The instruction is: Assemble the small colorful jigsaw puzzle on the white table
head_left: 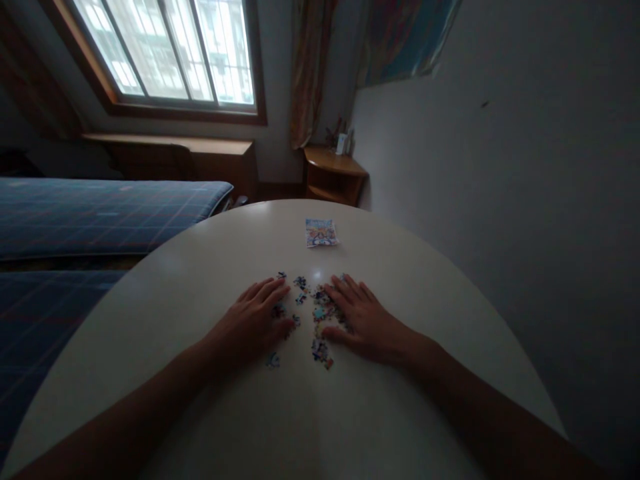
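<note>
Small jigsaw puzzle pieces (321,311) lie in a loose heap near the middle of a round white table (225,413). My left hand (260,313) rests palm down at the heap's left side, fingers stretched out over a few pieces. On the right side, my right hand (357,317) lies flat with its fingers spread, touching the denser part of the pile. Some pieces are hidden under both hands. A few strays (273,361) sit below the left hand. Beyond the hands lies a small colourful printed picture sheet (321,233).
A bed with a plaid cover (100,213) stands to the left of the table. Behind are a wooden desk (220,145) under a barred window (170,53) and a corner shelf (335,162) holding small items. A pale wall (500,187) runs along the right.
</note>
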Action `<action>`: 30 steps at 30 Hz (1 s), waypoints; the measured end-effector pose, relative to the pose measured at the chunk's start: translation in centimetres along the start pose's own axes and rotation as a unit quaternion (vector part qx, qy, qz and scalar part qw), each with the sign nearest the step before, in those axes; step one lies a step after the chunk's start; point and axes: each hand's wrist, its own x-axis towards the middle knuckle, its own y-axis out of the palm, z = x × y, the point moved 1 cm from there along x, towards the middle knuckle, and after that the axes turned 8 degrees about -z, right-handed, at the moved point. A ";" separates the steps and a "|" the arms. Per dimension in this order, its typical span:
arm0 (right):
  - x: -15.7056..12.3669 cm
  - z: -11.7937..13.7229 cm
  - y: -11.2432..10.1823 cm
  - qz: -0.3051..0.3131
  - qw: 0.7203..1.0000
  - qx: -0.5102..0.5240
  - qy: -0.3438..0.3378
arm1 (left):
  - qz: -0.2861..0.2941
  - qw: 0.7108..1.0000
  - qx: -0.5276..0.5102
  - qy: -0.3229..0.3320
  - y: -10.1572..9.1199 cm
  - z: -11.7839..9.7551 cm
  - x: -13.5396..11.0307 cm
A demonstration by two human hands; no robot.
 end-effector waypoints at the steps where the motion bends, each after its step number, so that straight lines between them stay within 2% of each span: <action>1: 0.0 0.2 -0.2 0.011 1.000 0.008 -0.022 | 0.005 1.000 -0.005 0.009 0.0 0.0 -0.1; 8: -0.4 2.1 -0.9 0.035 0.992 0.051 -0.111 | 0.043 0.998 -0.028 0.044 -0.4 -0.4 -0.3; 13: -0.4 3.1 -0.3 0.033 0.994 0.041 -0.097 | 0.051 0.995 -0.005 0.083 -0.2 -0.8 -0.2; 20: 0.9 2.6 0.7 0.021 0.999 0.012 -0.041 | 0.031 0.999 0.013 0.026 0.8 -1.0 0.2; 30: 3.8 2.1 2.1 -0.034 0.997 0.000 -0.075 | 0.020 0.999 0.018 -0.020 1.6 -0.6 2.8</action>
